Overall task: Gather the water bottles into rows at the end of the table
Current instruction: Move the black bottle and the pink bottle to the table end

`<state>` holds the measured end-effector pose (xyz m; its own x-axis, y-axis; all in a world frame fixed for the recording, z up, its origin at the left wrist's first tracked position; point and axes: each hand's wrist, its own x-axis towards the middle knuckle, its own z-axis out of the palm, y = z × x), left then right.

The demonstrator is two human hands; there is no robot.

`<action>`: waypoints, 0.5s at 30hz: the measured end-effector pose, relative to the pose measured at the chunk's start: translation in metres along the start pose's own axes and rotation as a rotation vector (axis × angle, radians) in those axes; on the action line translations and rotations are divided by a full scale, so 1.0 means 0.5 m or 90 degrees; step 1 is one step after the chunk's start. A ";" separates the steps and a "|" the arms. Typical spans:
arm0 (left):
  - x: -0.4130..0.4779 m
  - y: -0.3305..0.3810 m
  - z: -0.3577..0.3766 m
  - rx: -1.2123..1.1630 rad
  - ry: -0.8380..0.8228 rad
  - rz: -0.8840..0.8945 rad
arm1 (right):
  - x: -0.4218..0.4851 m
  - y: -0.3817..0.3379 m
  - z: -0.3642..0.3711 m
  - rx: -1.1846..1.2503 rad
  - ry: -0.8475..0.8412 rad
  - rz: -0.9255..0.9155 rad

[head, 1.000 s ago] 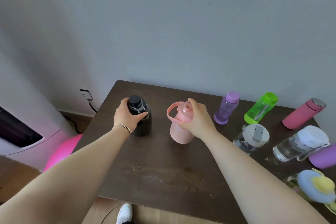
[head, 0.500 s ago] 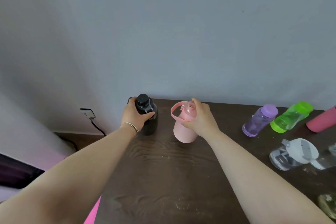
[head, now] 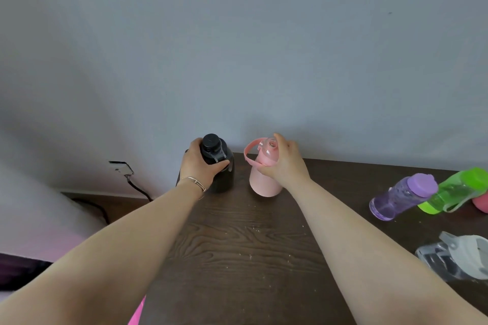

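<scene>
Fingers of the left hand (head: pixel 200 166) wrap a squat black plastic bottle (head: pixel 220 166); the right hand (head: pixel 285 163) grips a pale pink plastic bottle (head: pixel 264 179) on the dark wooden table (head: pixel 250 245).

From my end the table (head: pixel 245 245) looks like dark wood with matt, visible grain. The black bottle (head: pixel 220 166) and pink bottle (head: pixel 264 179) seem smooth plastic; purple bottle (head: pixel 396 198) and green bottle (head: pixel 449 192) are glossy see-through plastic.

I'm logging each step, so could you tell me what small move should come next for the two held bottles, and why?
Probably let go of both. The left hand grips the black bottle and the right hand the pink bottle; both stand upright side by side at the table's far left end. The purple bottle and green bottle still wait to the right.
</scene>
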<state>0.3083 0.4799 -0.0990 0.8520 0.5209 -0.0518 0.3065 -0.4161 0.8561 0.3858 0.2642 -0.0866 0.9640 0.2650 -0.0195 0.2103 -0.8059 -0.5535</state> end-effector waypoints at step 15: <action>0.034 0.005 0.019 0.015 0.000 0.014 | 0.054 0.022 0.050 0.015 -0.016 -0.034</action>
<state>0.3277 0.4809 -0.1027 0.8590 0.5109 -0.0332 0.2971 -0.4446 0.8450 0.4099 0.2756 -0.1138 0.9471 0.3207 -0.0101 0.2572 -0.7777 -0.5737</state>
